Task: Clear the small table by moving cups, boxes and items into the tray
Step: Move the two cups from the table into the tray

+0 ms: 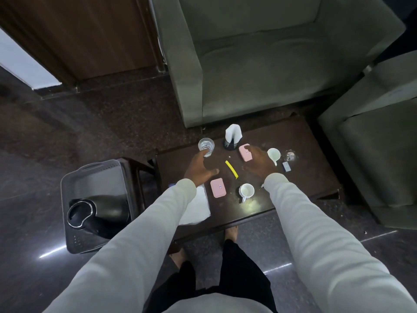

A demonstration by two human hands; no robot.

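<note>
On the dark small table [304, 154], my left hand [199, 167] reaches with spread fingers to a clear glass [206, 146] and its fingertips touch the glass's near side. My right hand [259, 162] hovers open, its fingertips at a pink box [244, 152]. A second pink box [218, 188] lies near the front, beside a white cup [246, 191]. Another white cup [274, 154] stands right of my right hand. A yellow stick [231, 169] lies between my hands. The grey tray [94, 177] sits to the left on a stool.
A black kettle [99, 213] lies in the tray. A napkin holder [233, 136] stands at the table's back, a second clear glass [290, 155] and a small grey box [286, 166] at the right, a white cloth [198, 206] at the front left. Grey armchairs flank the table.
</note>
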